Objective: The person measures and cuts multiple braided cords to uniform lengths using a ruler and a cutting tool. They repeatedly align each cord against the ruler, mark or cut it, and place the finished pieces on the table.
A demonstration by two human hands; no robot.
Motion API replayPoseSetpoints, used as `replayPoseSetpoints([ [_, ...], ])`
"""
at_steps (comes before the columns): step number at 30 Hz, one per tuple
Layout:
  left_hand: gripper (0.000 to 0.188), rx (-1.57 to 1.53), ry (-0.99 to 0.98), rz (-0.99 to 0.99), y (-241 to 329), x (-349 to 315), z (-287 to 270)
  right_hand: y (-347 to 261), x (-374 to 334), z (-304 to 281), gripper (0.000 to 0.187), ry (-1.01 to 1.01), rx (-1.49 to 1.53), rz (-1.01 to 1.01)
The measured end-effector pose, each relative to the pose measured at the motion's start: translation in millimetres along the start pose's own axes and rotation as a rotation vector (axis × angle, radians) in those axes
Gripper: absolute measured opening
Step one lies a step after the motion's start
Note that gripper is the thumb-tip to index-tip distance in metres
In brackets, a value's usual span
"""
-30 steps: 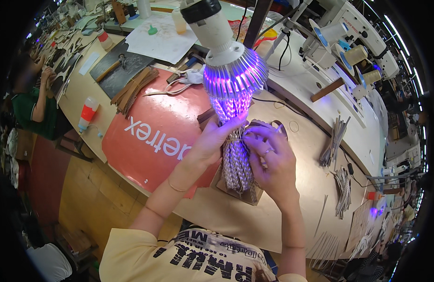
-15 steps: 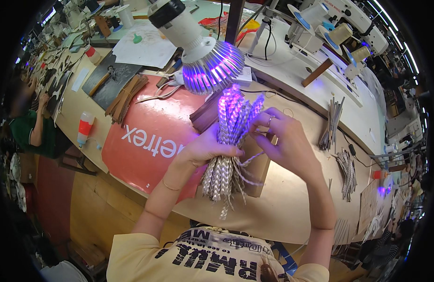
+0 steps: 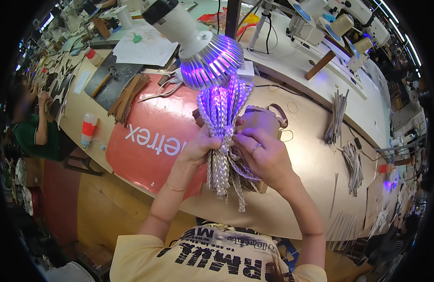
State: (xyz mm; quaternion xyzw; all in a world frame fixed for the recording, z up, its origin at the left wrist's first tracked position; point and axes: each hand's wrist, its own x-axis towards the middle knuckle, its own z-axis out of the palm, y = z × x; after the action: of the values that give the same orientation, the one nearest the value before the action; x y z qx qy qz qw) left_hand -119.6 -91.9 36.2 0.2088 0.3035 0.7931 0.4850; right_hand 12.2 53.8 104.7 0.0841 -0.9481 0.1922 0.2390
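The bundle of braided cords (image 3: 218,171) lies between the left hand (image 3: 197,147), which grips its waist, and the right hand (image 3: 267,160), bent at its right side, pinching or not I cannot tell, its long axis running from the finned lamp (image 3: 211,60) toward the yellow shirt (image 3: 137,258)

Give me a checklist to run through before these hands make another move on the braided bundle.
1. Left hand gripping the braided bundle: ok, closed around its middle.
2. Right hand at the bundle: ok, fingers at its right side; whether they pinch a strand, cannot tell.
3. Lamp lit: ok, glowing violet above the bundle.
4. Bundle's upper ends clear of the lamp: cannot tell, they overlap in this view.
5. Lower ends even: not ok, one strip hangs below the rest.
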Motion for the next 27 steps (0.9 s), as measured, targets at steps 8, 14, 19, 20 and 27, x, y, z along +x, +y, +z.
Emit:
replayPoseSetpoints([
  [8, 0.106, 0.196, 0.025, -0.159, 5.6, -7.7, 9.1, -14.5, -6.9, 2.4, 0.034, -0.086, -0.336, -0.109],
  [14, 0.074, 0.072, -0.053, -0.076, -0.7, -11.1, 12.1, -8.8, -7.2, 9.5, 0.023, 0.022, -0.263, -0.112],
  [19, 0.071, 0.386, 0.092, -0.255, 12.7, -25.2, 16.5, -8.2, -13.0, -5.0, 0.013, -0.142, 0.568, 0.176],
  [20, 0.072, 0.454, 0.063, -0.266, 15.1, -27.9, 19.6, -3.6, -14.1, -12.1, 0.012, -0.230, 0.698, 0.177],
  [27, 0.082, 0.523, -0.144, -0.519, 28.7, -21.7, 40.4, 3.9, -21.9, -49.2, 0.021, -0.246, 1.445, 0.592],
])
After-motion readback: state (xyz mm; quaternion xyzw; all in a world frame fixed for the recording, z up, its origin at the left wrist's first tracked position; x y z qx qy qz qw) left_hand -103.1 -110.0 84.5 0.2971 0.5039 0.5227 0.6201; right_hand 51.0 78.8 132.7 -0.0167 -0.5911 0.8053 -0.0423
